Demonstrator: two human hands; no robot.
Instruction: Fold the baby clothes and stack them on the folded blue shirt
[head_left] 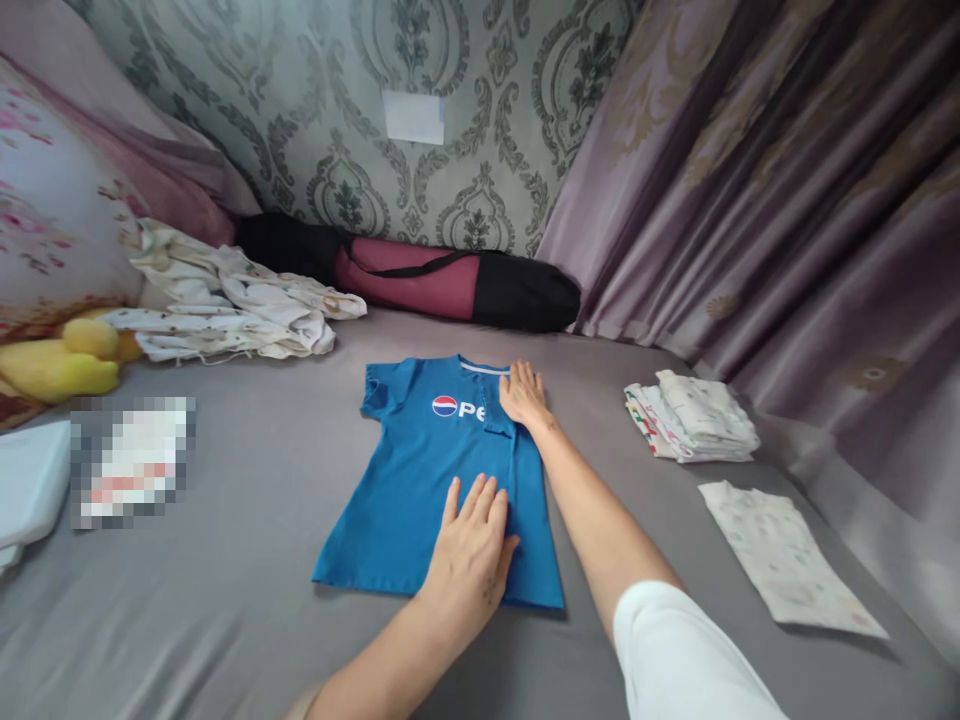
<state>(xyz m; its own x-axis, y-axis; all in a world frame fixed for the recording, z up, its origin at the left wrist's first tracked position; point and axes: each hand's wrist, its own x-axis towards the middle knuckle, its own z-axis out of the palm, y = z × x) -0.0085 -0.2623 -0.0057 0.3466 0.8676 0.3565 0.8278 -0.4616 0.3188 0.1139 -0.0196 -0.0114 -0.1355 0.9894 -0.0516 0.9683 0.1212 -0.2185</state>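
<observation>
A blue T-shirt (405, 480) with a round red, white and blue logo and white letters lies spread on the grey bed sheet. Its right sleeve is folded inward over the chest and covers part of the lettering. My right hand (523, 393) rests flat on that folded part near the collar, fingers stretched out. Lower down, my left hand (474, 535) lies flat on the front of the shirt with its fingers spread. Neither hand grips the cloth visibly.
Folded white printed clothes (697, 418) are stacked at the right, with another folded piece (791, 560) nearer. A crumpled white cloth (240, 300), a yellow plush toy (67, 360) and a blurred packet (135, 460) lie at the left. Along the wall rests a black and maroon bag (412, 277).
</observation>
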